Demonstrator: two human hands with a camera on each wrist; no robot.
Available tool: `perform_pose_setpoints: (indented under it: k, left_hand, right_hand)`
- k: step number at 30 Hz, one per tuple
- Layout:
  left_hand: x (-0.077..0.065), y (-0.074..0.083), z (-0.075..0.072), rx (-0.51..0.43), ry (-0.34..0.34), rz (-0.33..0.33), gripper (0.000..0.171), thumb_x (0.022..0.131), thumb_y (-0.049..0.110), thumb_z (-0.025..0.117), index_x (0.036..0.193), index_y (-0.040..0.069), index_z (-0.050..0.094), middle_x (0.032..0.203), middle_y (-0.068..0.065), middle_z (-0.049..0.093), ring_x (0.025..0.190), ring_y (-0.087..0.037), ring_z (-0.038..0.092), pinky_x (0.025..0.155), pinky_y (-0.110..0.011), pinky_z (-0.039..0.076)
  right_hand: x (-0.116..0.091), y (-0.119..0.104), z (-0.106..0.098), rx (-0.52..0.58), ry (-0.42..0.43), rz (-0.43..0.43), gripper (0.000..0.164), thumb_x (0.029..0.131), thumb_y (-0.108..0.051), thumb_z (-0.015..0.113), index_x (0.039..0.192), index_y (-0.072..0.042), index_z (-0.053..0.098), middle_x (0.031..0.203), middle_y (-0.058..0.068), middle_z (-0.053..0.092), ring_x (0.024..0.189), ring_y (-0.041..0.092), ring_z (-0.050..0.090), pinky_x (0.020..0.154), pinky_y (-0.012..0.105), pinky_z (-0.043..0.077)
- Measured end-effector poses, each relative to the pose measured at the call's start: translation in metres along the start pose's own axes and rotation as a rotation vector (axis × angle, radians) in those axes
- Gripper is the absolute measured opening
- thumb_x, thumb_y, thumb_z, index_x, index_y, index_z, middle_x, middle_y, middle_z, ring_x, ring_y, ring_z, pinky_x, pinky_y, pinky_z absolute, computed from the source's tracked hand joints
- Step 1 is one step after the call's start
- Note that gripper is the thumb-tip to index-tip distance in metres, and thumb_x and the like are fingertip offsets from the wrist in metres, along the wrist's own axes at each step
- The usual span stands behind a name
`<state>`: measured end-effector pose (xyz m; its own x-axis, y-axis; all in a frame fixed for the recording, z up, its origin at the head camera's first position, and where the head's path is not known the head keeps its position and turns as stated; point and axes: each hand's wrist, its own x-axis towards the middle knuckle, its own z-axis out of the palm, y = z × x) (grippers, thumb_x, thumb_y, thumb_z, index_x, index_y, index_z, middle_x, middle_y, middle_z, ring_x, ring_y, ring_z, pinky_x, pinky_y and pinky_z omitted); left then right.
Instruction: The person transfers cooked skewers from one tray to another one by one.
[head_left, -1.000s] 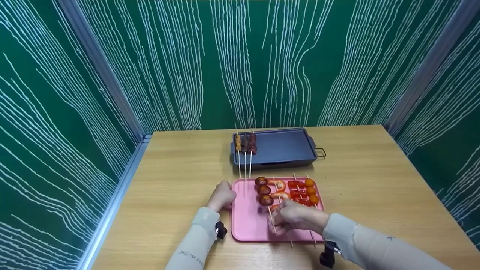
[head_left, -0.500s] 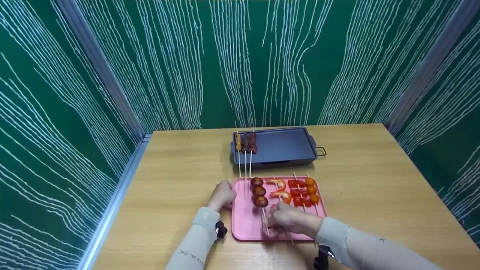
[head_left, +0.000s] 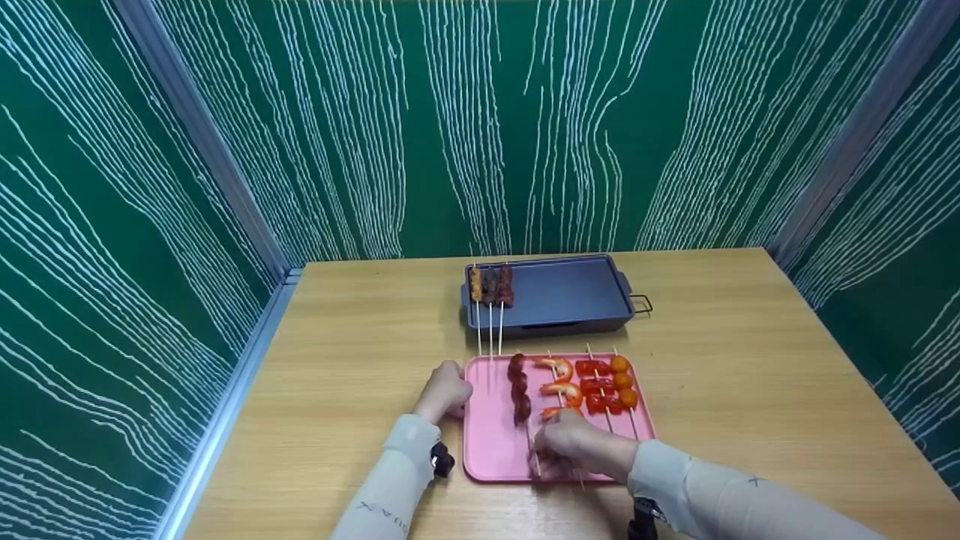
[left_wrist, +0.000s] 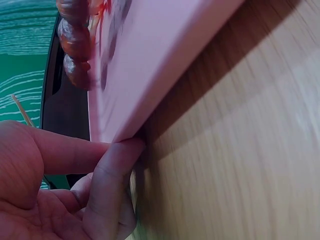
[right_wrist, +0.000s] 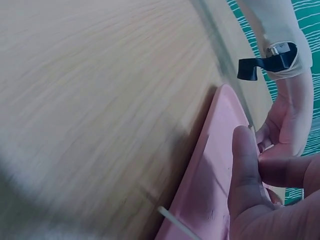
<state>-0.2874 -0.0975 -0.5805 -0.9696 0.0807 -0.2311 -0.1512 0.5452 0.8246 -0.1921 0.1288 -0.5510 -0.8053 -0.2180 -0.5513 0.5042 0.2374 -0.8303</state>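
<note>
My left hand (head_left: 444, 390) grips the left edge of a pink tray (head_left: 491, 450); in the left wrist view, thumb and forefinger pinch its rim (left_wrist: 145, 110). With my right hand (head_left: 576, 446) I hold the stick of a mushroom skewer (head_left: 519, 390) over the tray's left half. Its brown caps are turned edge-on in the head view. Right of it on the tray lie a shrimp skewer (head_left: 564, 394), a skewer of red pieces (head_left: 598, 386) and one of orange balls (head_left: 622, 381). My right hand hides the lower part of the shrimp skewer.
Behind the tray stands a dark grill pan (head_left: 570, 289) with a wire handle (head_left: 642, 304) at its right. Three meat skewers (head_left: 491, 286) lie at the pan's left end, sticks reaching towards the tray. A wooden table (head_left: 360, 337) carries everything, backed by green patterned walls (head_left: 465, 127).
My right hand has shifted slightly left with the mushroom skewer, away from the shrimp. The caps have rolled from facing up to edge-on. My left hand stays at the tray's edge.
</note>
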Motion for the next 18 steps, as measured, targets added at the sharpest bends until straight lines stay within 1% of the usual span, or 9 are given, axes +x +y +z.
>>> perform_pose_setpoints:
  k: [4,9,12,15,18]
  left_hand:
    - [-0.0008,0.0005,0.0007,0.013,-0.002,-0.015,0.022,0.082,-0.010,0.045,0.073,0.010,0.045,0.071,-0.004,0.049,0.050,-0.014,0.056,0.039,-0.022,0.051]
    - [-0.0010,0.0006,0.0006,0.012,0.002,-0.015,0.022,0.081,-0.010,0.044,0.073,0.010,0.045,0.070,-0.005,0.050,0.050,-0.015,0.057,0.039,-0.023,0.053]
    - [-0.0007,0.0007,0.0003,0.006,0.001,-0.025,0.020,0.082,-0.010,0.045,0.076,0.009,0.047,0.073,-0.006,0.051,0.052,-0.016,0.059,0.040,-0.024,0.054]
    - [-0.0003,0.0012,0.0002,0.009,0.001,-0.041,0.017,0.083,-0.009,0.045,0.080,0.007,0.049,0.076,-0.007,0.053,0.053,-0.017,0.060,0.040,-0.025,0.055]
    - [0.0001,0.0017,0.0005,0.018,0.004,-0.040,0.018,0.082,-0.010,0.045,0.080,0.007,0.050,0.076,-0.008,0.054,0.054,-0.018,0.059,0.040,-0.024,0.054]
  right_hand:
    - [0.0015,0.0034,0.0021,-0.006,0.005,0.006,0.013,0.088,0.009,0.061,0.080,0.009,0.071,0.059,0.007,0.068,0.046,0.012,0.063,0.043,0.022,0.057]
    - [0.0004,0.0082,0.0030,-0.083,0.040,0.002,0.014,0.088,0.007,0.063,0.082,0.012,0.074,0.057,0.007,0.067,0.044,0.012,0.061,0.042,0.022,0.056]
    - [-0.0014,0.0094,0.0033,-0.147,0.068,-0.007,0.014,0.087,0.006,0.064,0.078,0.009,0.074,0.055,0.006,0.065,0.044,0.012,0.059,0.040,0.022,0.053]
    - [-0.0032,0.0091,0.0037,-0.235,0.099,-0.027,0.016,0.086,0.006,0.066,0.072,0.005,0.073,0.054,0.005,0.063,0.044,0.012,0.057,0.038,0.021,0.049]
    - [-0.0036,0.0082,0.0035,-0.333,0.129,-0.033,0.019,0.088,0.004,0.067,0.070,0.000,0.072,0.055,0.004,0.064,0.044,0.013,0.056,0.038,0.020,0.047]
